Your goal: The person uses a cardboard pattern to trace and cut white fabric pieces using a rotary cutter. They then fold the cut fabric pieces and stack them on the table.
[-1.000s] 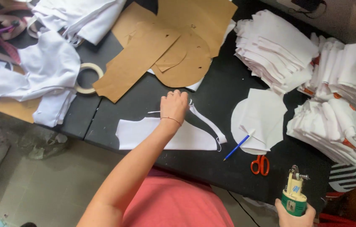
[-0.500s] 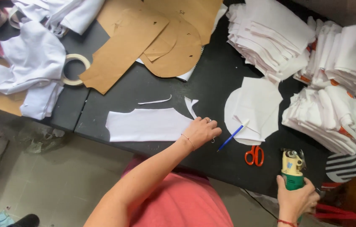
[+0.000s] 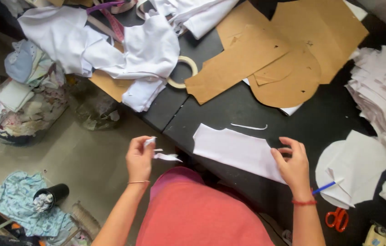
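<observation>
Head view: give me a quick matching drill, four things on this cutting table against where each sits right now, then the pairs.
Things:
1. white fabric scrap
2. tape roll
3. orange scissors
4. blue pen

Places:
A. on the round white cut piece, beside the right hand
B. at the table's near edge, right of the right wrist
C. pinched in the left hand, off the table over the floor
D. between the crumpled white cloth and the brown paper patterns

Pairs: 1-C, 2-D, 3-B, 4-A
</observation>
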